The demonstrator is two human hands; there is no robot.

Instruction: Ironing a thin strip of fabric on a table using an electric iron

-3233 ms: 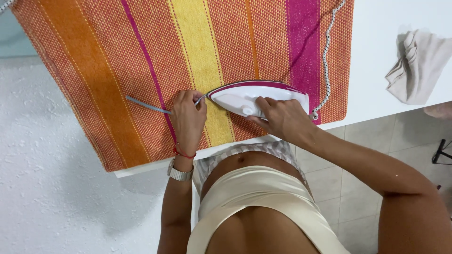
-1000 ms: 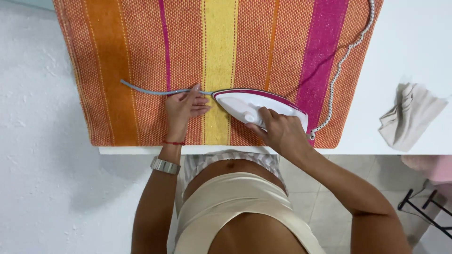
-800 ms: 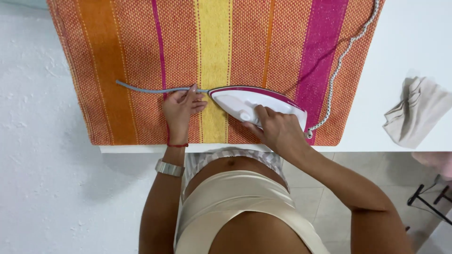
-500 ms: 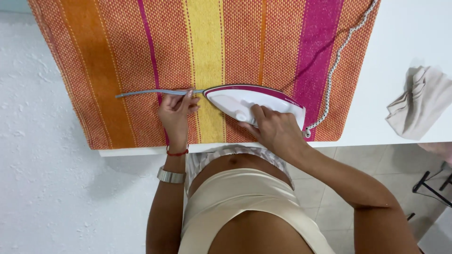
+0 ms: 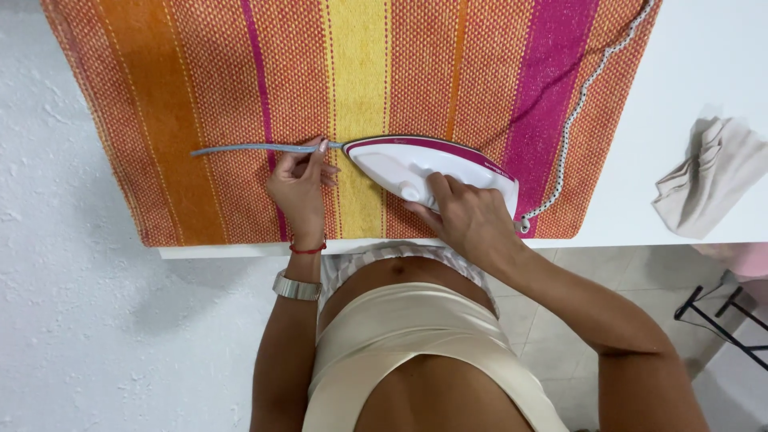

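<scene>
Iron [image 5: 432, 166] and cord [image 5: 572, 120] block mat's right; left stripes free — crumpled cloth [image 5: 708, 176] well apart.

Crumpled beige cloth [image 5: 708, 178] on white table [image 5: 704, 64], right side. Black metal frame [image 5: 720, 316] on tiled floor [image 5: 560, 320] below. White textured wall [image 5: 88, 320] at left.
</scene>
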